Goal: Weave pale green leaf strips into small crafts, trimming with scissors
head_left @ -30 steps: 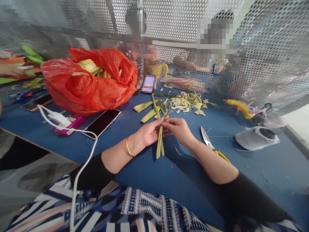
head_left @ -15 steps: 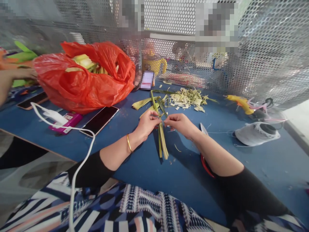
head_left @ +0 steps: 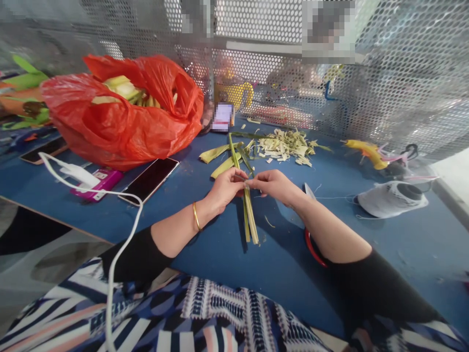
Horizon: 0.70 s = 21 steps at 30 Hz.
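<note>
Upright over the blue table, a small bundle of green leaf strips (head_left: pixel 250 220) is pinched near its middle by my left hand (head_left: pixel 229 188). My right hand (head_left: pixel 269 185) is closed in a pinch against the same spot, its fingertips meeting those of my left. A white thread (head_left: pixel 331 198) runs from the thread cone (head_left: pixel 390 199) towards my right wrist, and a short piece shows under my right fingers. Under my right forearm lie red-handled scissors (head_left: pixel 313 248), partly covered. Loose leaf pieces (head_left: pixel 222 168) rest just behind my left hand.
A pile of leaf scraps (head_left: pixel 287 145) lies behind my hands. To the left stand a red plastic bag (head_left: pixel 135 129) of plant pieces, a phone (head_left: pixel 151 180) and a purple power bank (head_left: pixel 97 186) with a white cable (head_left: pixel 124 244). Perforated metal panels (head_left: pixel 267 29) border the back.
My right fingers have moved left from just beside the bundle to touch it. The lower ends of the strips have swung slightly right. A person's hand at the far left has left the view.
</note>
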Each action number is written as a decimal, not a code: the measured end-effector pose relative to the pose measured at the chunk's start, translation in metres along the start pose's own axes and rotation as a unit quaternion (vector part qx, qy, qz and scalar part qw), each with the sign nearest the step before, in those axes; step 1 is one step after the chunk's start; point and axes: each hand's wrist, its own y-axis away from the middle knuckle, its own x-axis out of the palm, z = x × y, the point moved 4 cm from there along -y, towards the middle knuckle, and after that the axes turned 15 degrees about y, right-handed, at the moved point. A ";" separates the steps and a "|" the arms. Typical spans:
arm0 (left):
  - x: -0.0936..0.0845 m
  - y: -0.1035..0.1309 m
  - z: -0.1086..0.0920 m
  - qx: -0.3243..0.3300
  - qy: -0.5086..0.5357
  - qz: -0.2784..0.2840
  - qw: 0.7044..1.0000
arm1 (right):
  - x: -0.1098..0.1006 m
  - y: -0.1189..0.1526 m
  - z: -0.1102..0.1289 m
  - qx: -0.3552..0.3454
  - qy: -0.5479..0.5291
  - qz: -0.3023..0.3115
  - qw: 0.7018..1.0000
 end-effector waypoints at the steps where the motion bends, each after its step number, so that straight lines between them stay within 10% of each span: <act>1: 0.000 0.000 0.000 0.000 0.002 -0.002 1.000 | 0.002 -0.001 -0.001 -0.007 0.008 0.007 1.000; 21: -0.003 -0.002 0.001 -0.046 0.068 -0.017 0.996 | 0.003 -0.003 -0.007 0.005 -0.120 0.045 0.992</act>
